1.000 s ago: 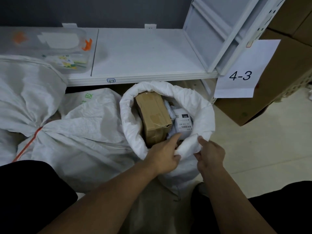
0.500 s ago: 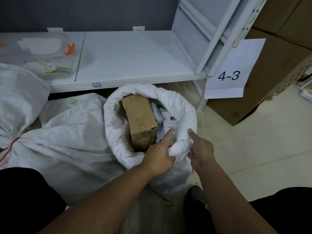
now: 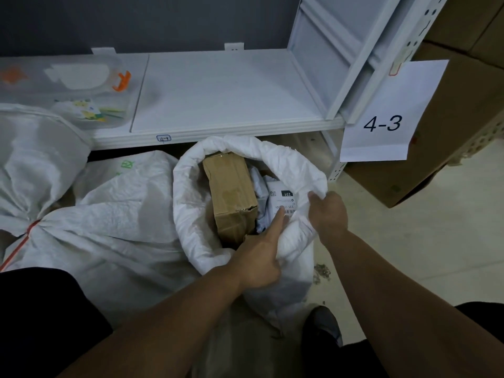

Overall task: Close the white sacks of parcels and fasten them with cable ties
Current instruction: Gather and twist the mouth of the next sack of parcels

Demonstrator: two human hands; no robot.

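Note:
An open white sack (image 3: 188, 203) with a rolled-down rim stands on the floor under the shelf. Inside it are a brown cardboard parcel (image 3: 230, 192) and white mailer bags with a printed label (image 3: 283, 199). My left hand (image 3: 259, 257) grips the near part of the rolled rim, its forefinger lying along the inside. My right hand (image 3: 328, 214) grips the rim on the right side, fingers curled over the fold. To the left lies a closed white sack (image 3: 109, 227) tied with an orange cable tie (image 3: 24, 241).
A white shelf (image 3: 223, 91) runs across the back, with a clear plastic box (image 3: 68, 91) with orange clips on its left. A paper sign "4-3" (image 3: 381, 115) hangs from the shelf post. Cardboard boxes (image 3: 450, 126) stand at the right on the pale floor.
My right hand has moved up along the right side of the rim and taken hold of the fold. My left hand keeps its grip on the near rim.

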